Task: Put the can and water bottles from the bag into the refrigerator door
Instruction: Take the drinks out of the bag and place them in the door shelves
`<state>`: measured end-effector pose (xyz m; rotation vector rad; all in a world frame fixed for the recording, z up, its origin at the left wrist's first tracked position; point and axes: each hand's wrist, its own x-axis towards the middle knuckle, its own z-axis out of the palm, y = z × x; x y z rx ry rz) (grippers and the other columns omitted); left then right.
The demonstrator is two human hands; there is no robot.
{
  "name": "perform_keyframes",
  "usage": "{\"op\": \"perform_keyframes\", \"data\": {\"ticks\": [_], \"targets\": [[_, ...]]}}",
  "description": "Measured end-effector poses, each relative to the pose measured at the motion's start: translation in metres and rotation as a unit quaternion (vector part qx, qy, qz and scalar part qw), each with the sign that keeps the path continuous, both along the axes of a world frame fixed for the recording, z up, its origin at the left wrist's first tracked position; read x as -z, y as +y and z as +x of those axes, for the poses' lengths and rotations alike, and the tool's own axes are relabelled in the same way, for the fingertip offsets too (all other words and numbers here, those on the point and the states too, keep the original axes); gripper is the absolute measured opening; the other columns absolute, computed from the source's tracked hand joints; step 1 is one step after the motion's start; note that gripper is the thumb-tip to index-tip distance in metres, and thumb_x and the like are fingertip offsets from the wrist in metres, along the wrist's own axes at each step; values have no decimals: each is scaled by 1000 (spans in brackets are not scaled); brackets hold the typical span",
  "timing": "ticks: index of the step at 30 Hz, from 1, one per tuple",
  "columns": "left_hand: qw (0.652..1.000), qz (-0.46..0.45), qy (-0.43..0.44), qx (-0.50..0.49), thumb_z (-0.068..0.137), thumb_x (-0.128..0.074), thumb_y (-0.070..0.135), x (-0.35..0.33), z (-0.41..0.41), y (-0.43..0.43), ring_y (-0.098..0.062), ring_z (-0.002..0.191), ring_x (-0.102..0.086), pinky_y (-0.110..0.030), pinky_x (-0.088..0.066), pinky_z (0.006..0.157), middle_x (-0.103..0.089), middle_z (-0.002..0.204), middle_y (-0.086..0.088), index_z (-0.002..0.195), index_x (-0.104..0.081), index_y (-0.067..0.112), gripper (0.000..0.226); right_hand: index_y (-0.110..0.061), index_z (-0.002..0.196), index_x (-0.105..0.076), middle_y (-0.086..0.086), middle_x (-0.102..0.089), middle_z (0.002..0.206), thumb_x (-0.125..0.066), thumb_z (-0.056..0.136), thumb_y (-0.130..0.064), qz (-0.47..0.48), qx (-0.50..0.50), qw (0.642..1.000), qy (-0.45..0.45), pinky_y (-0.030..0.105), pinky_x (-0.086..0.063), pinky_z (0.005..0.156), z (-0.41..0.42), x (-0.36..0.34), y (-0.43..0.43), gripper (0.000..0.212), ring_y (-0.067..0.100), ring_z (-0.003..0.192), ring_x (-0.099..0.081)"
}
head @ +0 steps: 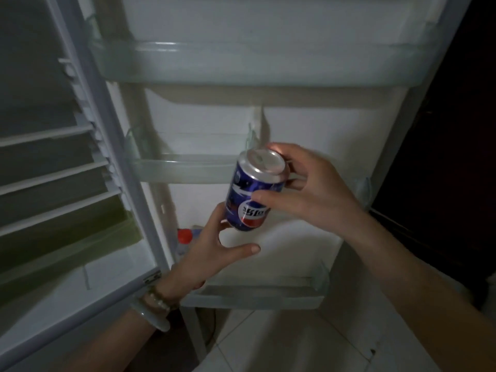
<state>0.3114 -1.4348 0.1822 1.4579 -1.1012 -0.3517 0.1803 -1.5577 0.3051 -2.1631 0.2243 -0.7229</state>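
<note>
Far left: fridge interior (40,162) stood dim, white wire shelves (53,173) stacked one above another, greenish drawer (67,237) below them. Next right: white door frame edge (115,157) ran diagonally down to a hinge (153,277).

Left wrist wore a pale bangle (150,316) and a beaded bracelet (158,298). Left hand (206,253) reached up from lower left, fingers (241,249) spread wide, thumb side just touching the lower edge of the can (252,191); not gripping it as far as could be told. Behind that hand, low in the door, sat a water bottle with red cap (183,235), mostly hidden by the hand.

Centre: refrigerator door (308,124) open, facing the camera. Top door shelf (241,65) ran wide across; middle door shelf (182,167) narrower, left of the can; bottom door shelf (255,296) lowest, above the tiled floor (281,345).

Can held in mid-air in front of the door, between middle and bottom shelves, tilted with silver top toward the camera, blue body with red-white-blue logo. Not resting on any shelf.

Right hand (314,189) came in from the right, fingers wrapped around the can's upper body, thumb (268,198) across the front of the label, other fingertips behind the rim. Held firmly.

Far right: dark area (456,130) beyond the door edge, no detail readable.
</note>
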Motion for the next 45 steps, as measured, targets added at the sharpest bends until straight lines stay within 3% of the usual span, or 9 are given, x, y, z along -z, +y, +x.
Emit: {"op": "perform_keyframes", "data": {"ticks": [6,10,15,21,27,32,37,41,45], "targets": [[997,36,-63,9,62,-76,51,13,-3,-6,-8,120,-45,-31,-41,100,-48,126,14,126,-42,17,80,-25,111,-56,-7,-65,102,-83,63,-23,-58,80,993,-59,34,-54,82,-10,-30,-27,55,12,95,-64],[997,58,-58,-7,60,-69,68,20,-1,-3,-5,120,-44,-25,-40,99,-46,129,12,126,-43,19,86,-18,115,-55,-8,-60,99,-82,64,-24,-86,126,987,-46,13,-47,74,1,-21,-44,59,9,90,-59],[994,80,-64,-33,60,-67,71,31,2,5,-2,118,-45,-21,-40,98,-47,128,15,124,-44,25,82,-13,115,-56,5,-63,110,-82,62,-25,-93,147,985,7,30,-49,83,18,5,-55,59,19,99,-59],[985,115,-114,-63,59,-58,78,37,-2,14,6,116,-41,-10,-33,96,-46,128,14,128,-41,24,90,-11,112,-57,-2,-58,97,-80,66,-23,-62,127,990,13,29,-48,80,22,6,-54,53,15,92,-58],[958,155,-223,-96,62,-47,83,41,-5,18,-11,119,-42,-28,-37,100,-46,131,2,132,-39,18,95,-8,130,-44,9,-52,130,-79,68,-31,-95,138,985,49,16,-34,85,23,9,-50,75,18,112,-50],[922,167,-315,-148,67,-55,66,42,-14,26,-10,115,-39,-28,-32,98,-48,128,-2,131,-42,15,83,-14,144,-21,9,-27,150,-73,73,-38,-244,174,954,28,32,-27,105,-6,6,-24,91,24,137,-23],[862,216,-409,-206,66,-74,45,58,-28,49,-23,115,-47,-42,-42,95,-54,124,-9,127,-47,9,75,-8,139,-31,18,-40,141,-66,76,-38,-318,75,945,-31,34,-40,93,-30,46,37,78,31,127,-42],[833,277,-405,-256,70,-60,49,77,-49,86,-25,112,-46,-34,-34,92,-55,123,-9,124,-50,11,67,-4,134,-38,21,-48,135,-72,70,-34,-362,-45,930,32,37,-46,93,-22,113,65,79,33,120,-50],[794,365,-375,-310,60,-75,47,108,-71,145,-26,114,-44,-36,-30,94,-57,122,-11,124,-51,9,78,0,134,-40,23,-49,134,-77,64,-34,-401,-135,898,122,45,-45,97,-6,175,93,86,36,120,-50]]}}
